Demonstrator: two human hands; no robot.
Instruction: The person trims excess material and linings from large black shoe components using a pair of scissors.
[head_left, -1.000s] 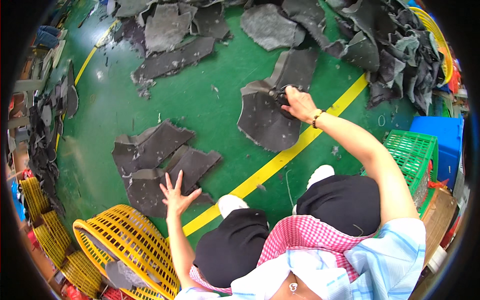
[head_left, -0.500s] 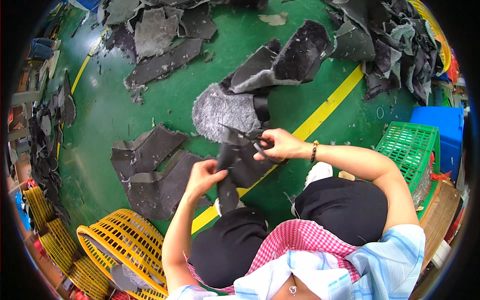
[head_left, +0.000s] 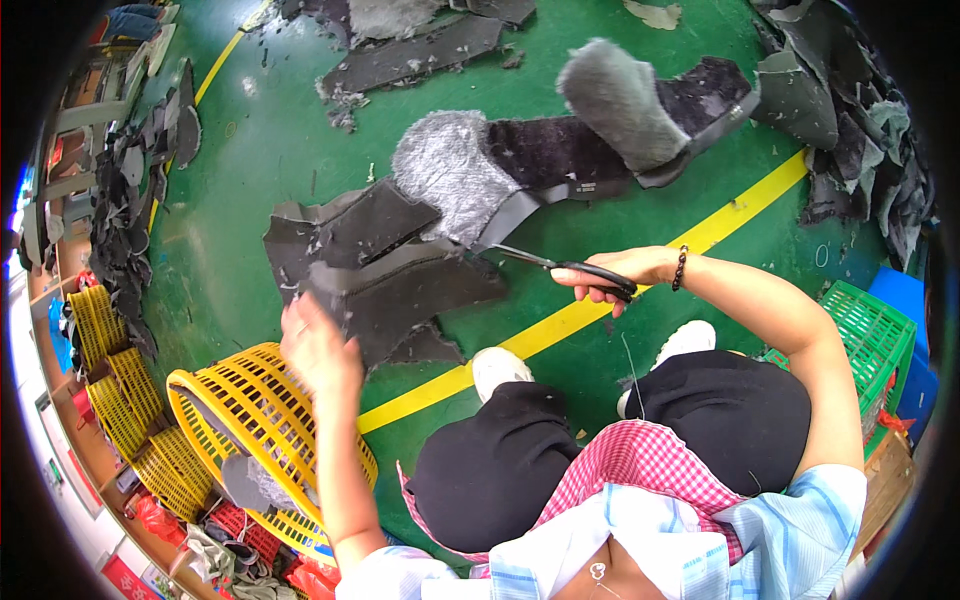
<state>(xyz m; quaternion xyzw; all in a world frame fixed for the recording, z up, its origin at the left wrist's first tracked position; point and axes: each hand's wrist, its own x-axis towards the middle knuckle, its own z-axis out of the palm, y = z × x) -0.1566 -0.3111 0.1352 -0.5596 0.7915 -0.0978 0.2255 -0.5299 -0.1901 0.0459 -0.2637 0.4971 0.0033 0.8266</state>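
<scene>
My right hand (head_left: 612,275) holds a pair of black-handled scissors (head_left: 592,274), blades pointing left toward the fur pieces. My left hand (head_left: 322,345), smeared by motion, is at the left edge of a dark grey sheet piece (head_left: 415,300) on the floor; whether its fingers grip the sheet cannot be made out. Beyond that sheet lies another dark grey piece (head_left: 375,228). Above the scissor tips is a light grey fluffy piece (head_left: 455,170), joined or overlapping with a dark plush strip (head_left: 550,155). A second grey furry piece (head_left: 620,105) stands folded up to the right.
A yellow plastic basket (head_left: 280,420) stands beside my left forearm. A green crate (head_left: 865,335) and a blue bin (head_left: 905,300) are at the right. Scrap heaps lie at the upper right (head_left: 860,150) and far left (head_left: 125,200). A yellow line (head_left: 580,318) crosses the green floor.
My left hand has gone left from in front of my knees, and the dark piece it held there is no longer there. The scissors remain in my right hand. The view has shifted.
</scene>
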